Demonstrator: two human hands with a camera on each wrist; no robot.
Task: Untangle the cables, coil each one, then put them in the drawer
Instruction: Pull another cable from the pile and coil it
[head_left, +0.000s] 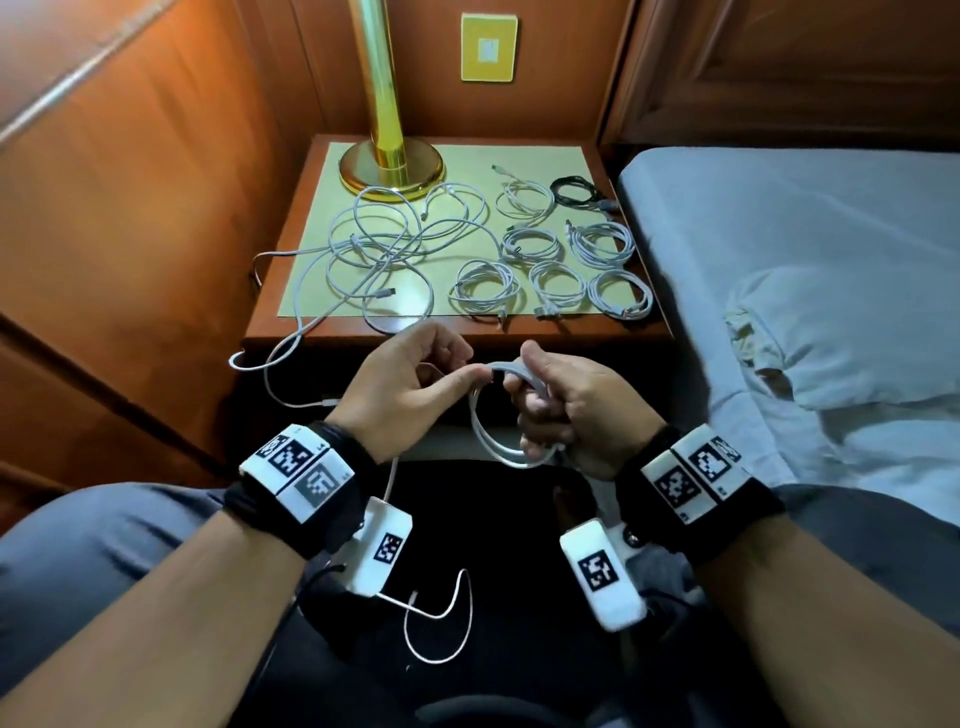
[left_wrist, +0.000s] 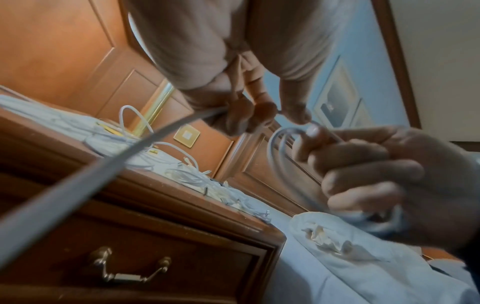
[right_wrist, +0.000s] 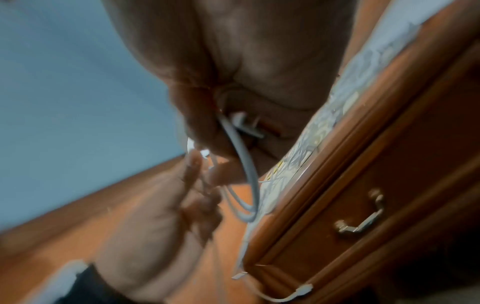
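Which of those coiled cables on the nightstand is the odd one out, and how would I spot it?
Start at the brass lamp on the nightstand, then look right along the back edge towards the bed. There, in the back right corner, lies the black cable. Every other coil around it is white.

I'm looking into a bedroom: wooden nightstand (head_left: 280, 322) at 12 o'clock carrying a brass lamp (head_left: 389, 156), a bed (head_left: 805, 234) at 2 o'clock, wood-panelled walls (head_left: 130, 182) around.

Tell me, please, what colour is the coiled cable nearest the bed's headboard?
Black; the coiled cable shows best in the head view.
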